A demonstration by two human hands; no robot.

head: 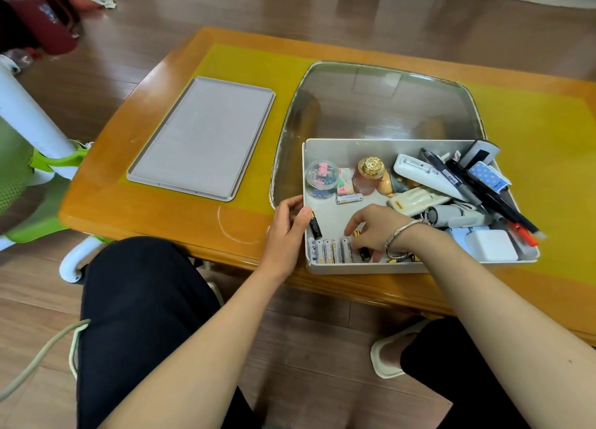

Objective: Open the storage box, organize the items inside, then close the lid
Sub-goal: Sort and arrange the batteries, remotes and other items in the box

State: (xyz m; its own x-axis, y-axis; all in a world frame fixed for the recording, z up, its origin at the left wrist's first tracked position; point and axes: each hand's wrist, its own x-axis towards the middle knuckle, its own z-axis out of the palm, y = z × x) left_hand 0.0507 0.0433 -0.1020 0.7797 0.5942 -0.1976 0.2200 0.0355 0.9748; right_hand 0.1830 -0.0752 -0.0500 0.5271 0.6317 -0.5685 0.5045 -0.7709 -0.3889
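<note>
The shallow white rectangular plastic storage box (325, 267) sits open at the lower right of the wooden table (154, 216), in the centre-right of the frame, with a clear domed tray (380, 106) directly behind it. Its flat grey rectangular lid (201, 138) lies on the yellow mat (251, 64) to the left, well apart from the box. Inside, a row of white AA batteries (329, 251) lines the near-left corner; a black battery (315, 225) leans on the left wall. Pens, a white charger and other small devices crowd the right half. The left hand (285, 232) grips the box's left wall, thumb over the rim. The right hand (374, 227), a silver bangle (400, 235) on its wrist, reaches down inside the box, fingertips (350, 230) curled onto a dark battery (364, 253) beside the white row.
</note>
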